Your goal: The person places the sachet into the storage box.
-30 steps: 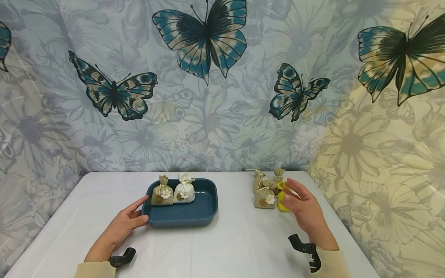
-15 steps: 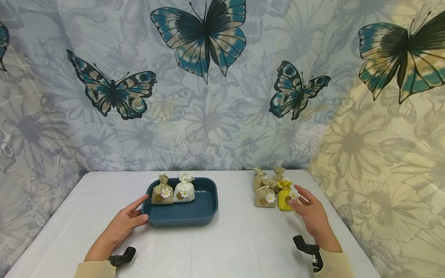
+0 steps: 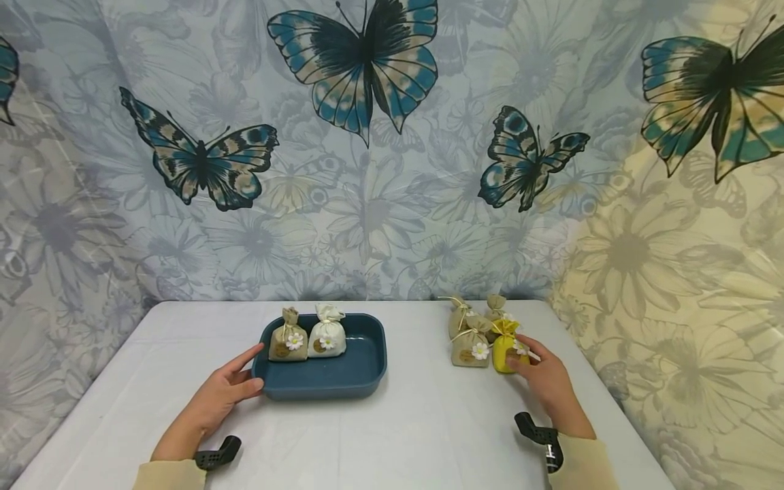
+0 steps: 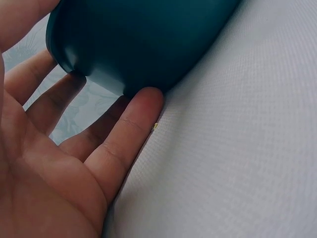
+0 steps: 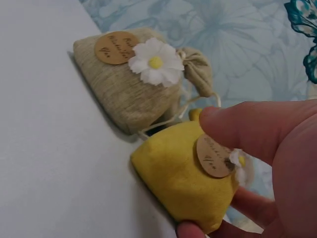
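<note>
On white cloth [image 3: 404, 435], butterfly-print backdrop [image 3: 422, 238], right fingers [image 5: 242, 126] pinching yellow pouch [image 5: 173, 168], left fingers [image 3: 242, 358] straight against tray [image 3: 318, 393]

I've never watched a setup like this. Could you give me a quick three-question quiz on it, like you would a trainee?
1. How many bags sit inside the blue tray?
2. True or false: the left hand is touching the tray.
3. Which bag is the right hand touching?
A. White
B. Yellow
C. Tan

Key:
1. Two: one tan bag and one white bag.
2. True, at its left end.
3. B, the yellow bag.
</note>
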The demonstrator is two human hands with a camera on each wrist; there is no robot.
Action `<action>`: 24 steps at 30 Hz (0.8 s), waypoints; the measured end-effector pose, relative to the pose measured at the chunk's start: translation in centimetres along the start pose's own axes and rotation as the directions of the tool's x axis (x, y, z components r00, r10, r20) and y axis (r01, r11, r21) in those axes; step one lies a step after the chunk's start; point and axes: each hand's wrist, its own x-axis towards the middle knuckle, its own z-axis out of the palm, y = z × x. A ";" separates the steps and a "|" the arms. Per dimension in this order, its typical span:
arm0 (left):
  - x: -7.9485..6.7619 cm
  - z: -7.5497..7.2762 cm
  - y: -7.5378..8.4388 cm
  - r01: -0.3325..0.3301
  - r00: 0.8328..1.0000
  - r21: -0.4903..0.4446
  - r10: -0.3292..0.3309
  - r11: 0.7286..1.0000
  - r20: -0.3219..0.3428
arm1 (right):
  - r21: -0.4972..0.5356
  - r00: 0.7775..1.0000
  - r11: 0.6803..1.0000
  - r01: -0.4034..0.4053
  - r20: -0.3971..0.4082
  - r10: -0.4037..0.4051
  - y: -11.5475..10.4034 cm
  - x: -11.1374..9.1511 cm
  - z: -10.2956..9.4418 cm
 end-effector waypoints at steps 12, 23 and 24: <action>-0.1 0.1 0.4 -0.024 1.000 -0.001 0.024 1.000 0.018 | -0.137 1.000 0.991 0.003 -0.015 -0.005 0.6 -0.2 -0.3; 0.0 0.0 0.1 -0.004 1.000 0.016 0.004 1.000 0.006 | -0.211 0.996 0.975 0.072 0.059 -0.061 0.3 -0.8 -1.5; 0.0 0.1 0.1 -0.004 1.000 0.019 0.004 1.000 0.008 | -0.222 0.995 0.971 0.084 0.064 -0.071 0.4 -0.8 -1.6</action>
